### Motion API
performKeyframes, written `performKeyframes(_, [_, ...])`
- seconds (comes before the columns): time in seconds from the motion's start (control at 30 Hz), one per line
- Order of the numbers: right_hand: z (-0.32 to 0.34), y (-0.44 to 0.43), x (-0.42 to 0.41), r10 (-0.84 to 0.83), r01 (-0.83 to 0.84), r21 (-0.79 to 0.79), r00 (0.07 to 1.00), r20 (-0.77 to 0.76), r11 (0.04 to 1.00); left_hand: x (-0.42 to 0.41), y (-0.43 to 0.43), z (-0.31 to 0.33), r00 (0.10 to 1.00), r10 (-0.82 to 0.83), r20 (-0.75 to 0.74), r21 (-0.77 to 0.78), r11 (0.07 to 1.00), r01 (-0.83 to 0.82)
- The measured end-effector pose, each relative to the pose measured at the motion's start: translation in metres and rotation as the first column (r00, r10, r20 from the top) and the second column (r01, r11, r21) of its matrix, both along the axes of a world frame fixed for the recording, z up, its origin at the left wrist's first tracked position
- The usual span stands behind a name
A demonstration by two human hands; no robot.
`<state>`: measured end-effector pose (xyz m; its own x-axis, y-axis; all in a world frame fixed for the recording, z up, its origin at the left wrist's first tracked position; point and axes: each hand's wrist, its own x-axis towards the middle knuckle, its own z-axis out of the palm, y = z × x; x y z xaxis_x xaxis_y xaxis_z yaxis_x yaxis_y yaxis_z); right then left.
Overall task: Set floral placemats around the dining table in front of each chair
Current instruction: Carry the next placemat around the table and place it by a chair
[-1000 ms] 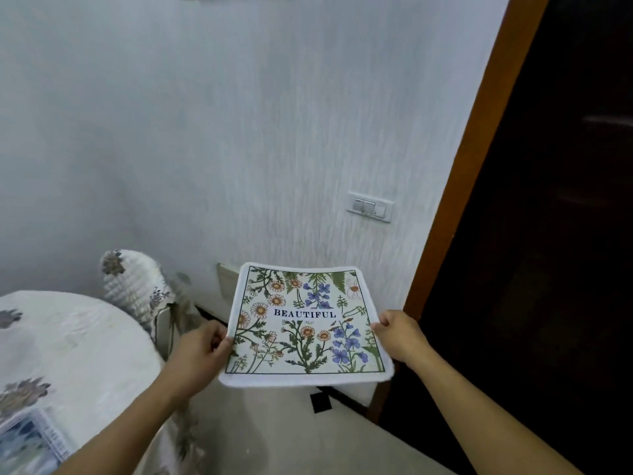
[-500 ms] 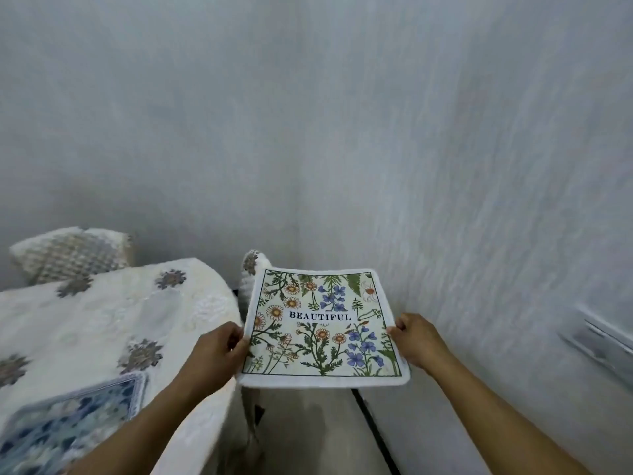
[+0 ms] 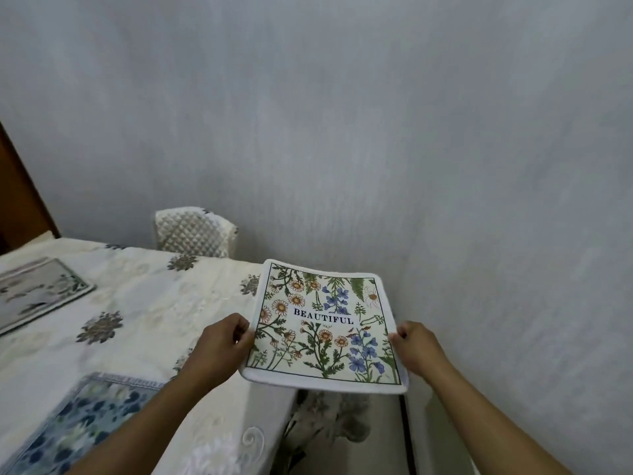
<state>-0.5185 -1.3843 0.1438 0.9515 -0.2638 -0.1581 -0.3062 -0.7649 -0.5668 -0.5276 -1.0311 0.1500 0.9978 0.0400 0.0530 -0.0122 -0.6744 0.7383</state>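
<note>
Wall point(image 3: 411, 132): pale, textured, fills the top half and the right side.
Dining table point(image 3: 144, 303): lower left, under a cream cloth with grey-brown flower medallions. Its right edge runs near the wall.
Blue placemat point(image 3: 78, 426): flat on the cloth at the near left, blue-and-white flower print. Partly cut off by the picture edge and crossed by the left forearm.
Floral placemat point(image 3: 325, 323): white border, daisies and blue flowers, BEAUTIFUL printed mid-mat and reading toward the holder. Held roughly level between both hands at the table's right edge. Left part is over the cloth, right part hangs out over the gap between table and wall. Can't tell if the far left corner touches the cloth.
Grey placemat point(image 3: 37, 293): flat at the table's far left, well apart from the held one.
Chair point(image 3: 195, 231): quilted cream cover on the backrest, at the table's far side, near the wall.
Left hand point(image 3: 219, 347): on the mat's left edge, thumb on top, fingers curled under, pinching the border.
Right hand point(image 3: 416, 347): on the mat's right edge, same pinch, thumb on top, fingers tucked beneath.
Door frame point(image 3: 20, 200): brown strip at the far left.
</note>
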Motion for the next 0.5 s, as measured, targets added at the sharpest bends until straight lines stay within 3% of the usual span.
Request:
performKeyframes(0.2, [0.004,-0.005,0.116,0.098,-0.1,-0.033,0.993,-0.058,0.994,0.069,-0.011,-0.003,0.996,0.091,0.005,0.008,0.996,-0.091])
performKeyframes(0.3, [-0.005,0.017,0.181,0.221,-0.223,-0.02,0.971,-0.095,0.975,0.086,-0.001,-0.015,0.977,0.213,0.003,0.017,0.977,-0.213])
performKeyframes(0.5, [-0.035,0.094,0.309,0.541,-0.543,0.007,0.835,-0.106,0.84,0.098,0.012,-0.041,0.85,0.526,-0.029,0.019,0.851,-0.525])
